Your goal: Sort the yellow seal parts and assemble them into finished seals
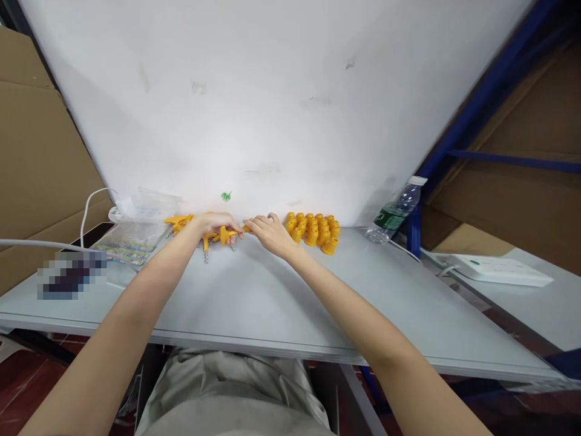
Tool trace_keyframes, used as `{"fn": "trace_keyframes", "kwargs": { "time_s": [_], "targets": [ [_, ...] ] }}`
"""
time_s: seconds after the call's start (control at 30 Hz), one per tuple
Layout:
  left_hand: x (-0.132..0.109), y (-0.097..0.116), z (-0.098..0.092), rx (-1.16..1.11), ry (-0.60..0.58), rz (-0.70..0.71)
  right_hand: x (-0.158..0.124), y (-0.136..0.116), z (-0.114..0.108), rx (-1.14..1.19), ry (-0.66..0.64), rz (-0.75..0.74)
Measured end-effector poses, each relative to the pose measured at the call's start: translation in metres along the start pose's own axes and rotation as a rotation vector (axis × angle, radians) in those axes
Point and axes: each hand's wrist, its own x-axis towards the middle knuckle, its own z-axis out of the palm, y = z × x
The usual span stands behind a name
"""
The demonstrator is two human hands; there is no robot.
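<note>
My left hand is closed around a yellow T-shaped handle, which looks like a corkscrew handle. Close beside it, my right hand pinches a small yellow part at the other end, mostly covered by the fingers. Whether the two pieces are joined cannot be made out. Around and behind my left hand lie several yellow-handled corkscrews with metal spirals, one spiral pointing towards me. Just right of my right hand, several yellow cup-shaped pieces stand in rows.
A green curl-shaped mark shows against the white back panel. Clear plastic bags and a white cable lie left. A bottle leans at right, near a power strip. Cardboard borders the left.
</note>
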Motion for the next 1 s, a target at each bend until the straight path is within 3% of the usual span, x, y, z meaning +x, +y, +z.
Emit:
{"fn": "trace_keyframes", "kwargs": {
  "time_s": [0.13,0.27,0.33,0.43,0.5,0.63,0.7,0.83,1.0],
  "targets": [
    [-0.006,0.01,-0.008,0.191,0.052,-0.021,0.008,-0.004,-0.009,-0.029,-0.09,-0.002],
    [-0.015,0.019,-0.015,0.123,0.08,0.011,0.024,-0.004,-0.022,-0.076,-0.111,0.005],
    [-0.02,0.018,-0.019,0.077,0.038,0.029,0.03,0.0,-0.03,-0.106,-0.122,0.034],
    [-0.027,0.008,-0.03,0.05,0.018,0.051,0.028,0.015,-0.038,-0.131,-0.147,0.184],
    [-0.029,-0.003,-0.038,0.09,0.165,0.075,0.018,0.026,-0.04,-0.094,-0.19,0.348],
    [-0.021,-0.028,-0.052,0.403,0.63,0.132,-0.013,0.037,-0.035,0.195,-0.33,0.706],
    [-0.015,-0.038,-0.053,0.609,0.752,0.129,-0.03,0.038,-0.029,0.369,-0.399,0.847],
    [-0.002,-0.053,-0.041,0.976,0.751,0.114,-0.059,0.036,-0.014,0.492,-0.386,0.993],
    [0.013,-0.068,-0.019,1.003,0.726,0.085,-0.084,0.037,-0.001,0.397,-0.335,1.044]
  ]
}}
